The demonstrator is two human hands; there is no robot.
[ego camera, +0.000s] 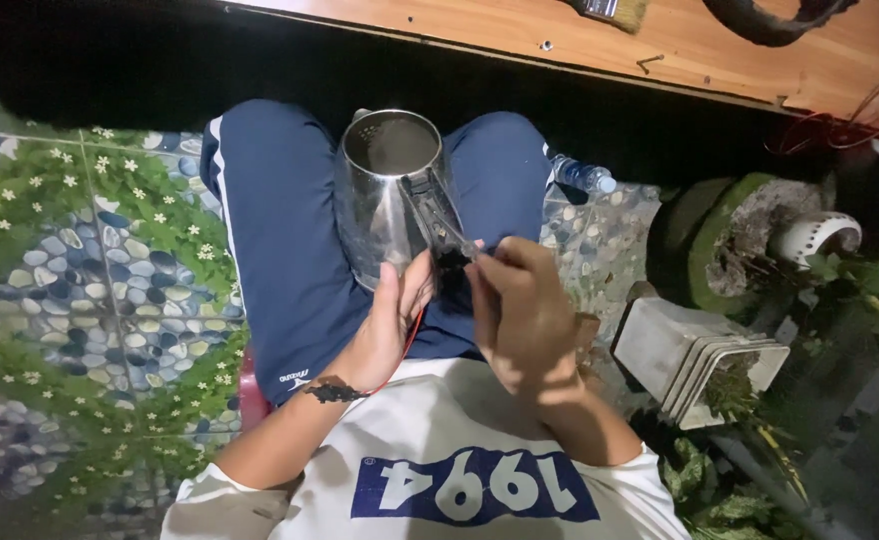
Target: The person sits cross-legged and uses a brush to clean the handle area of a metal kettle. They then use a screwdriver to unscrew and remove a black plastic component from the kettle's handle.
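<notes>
Sitting over pebble-patterned tiles (80, 280), I keep a steel kettle (385, 195) on my lap (lid off). Left hand (390, 325) braces its base, fingers together; right hand (520, 305) pinches a tool (450, 225) at the handle. Wooden bench (680, 40) ahead.

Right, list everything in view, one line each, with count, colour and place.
kettle: one, shiny steel, lid off, held between the knees
kettle handle: one, dark, on the kettle's right side
wooden board: one, orange-brown, along the top
brush: one, pale bristles, top edge on the board
plastic bottle: one, clear, lying on the floor by the right knee
floor covering: one, pebble and flower print, left
square pots: a nested stack, grey, right
round pot: one, mossy green, right
trousers: one pair, navy
shirt: one, white with blue print
left hand: against the kettle's base
right hand: fingertips at the kettle handle
</notes>
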